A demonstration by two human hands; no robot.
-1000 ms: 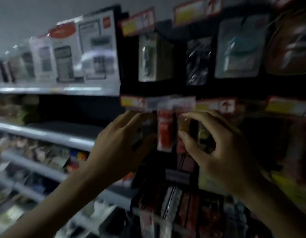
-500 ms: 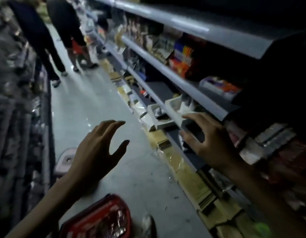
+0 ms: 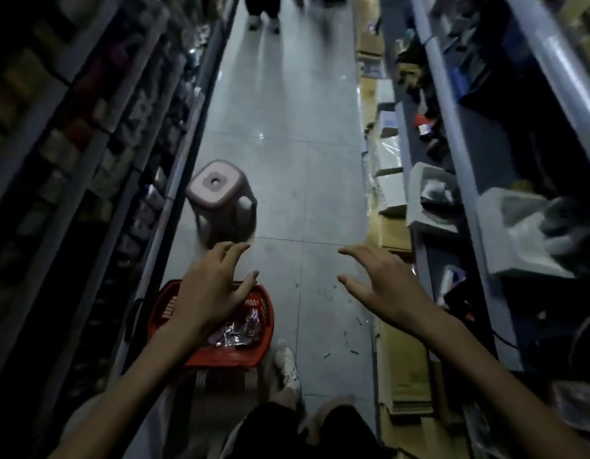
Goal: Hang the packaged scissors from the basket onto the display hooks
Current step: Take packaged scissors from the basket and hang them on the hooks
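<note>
Basket: we see the red basket (image 3: 227,358) on the aisle floor (image 3: 307,180), directly under our left hand (image 3: 209,293).
Packs: shiny packets (image 3: 235,331) lie inside it, probably the scissors, though they are blurred.
Left hand: fingers spread, holding nothing.
Right hand (image 3: 386,286): fingers spread and empty, to the right of the basket.

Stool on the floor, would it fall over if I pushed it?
Probably it would slide first: the stool looks like moulded plastic, so likely light, and the floor tiles look smooth and shiny. A push near the top might tip it, though its legs seem to spread outward.
</note>
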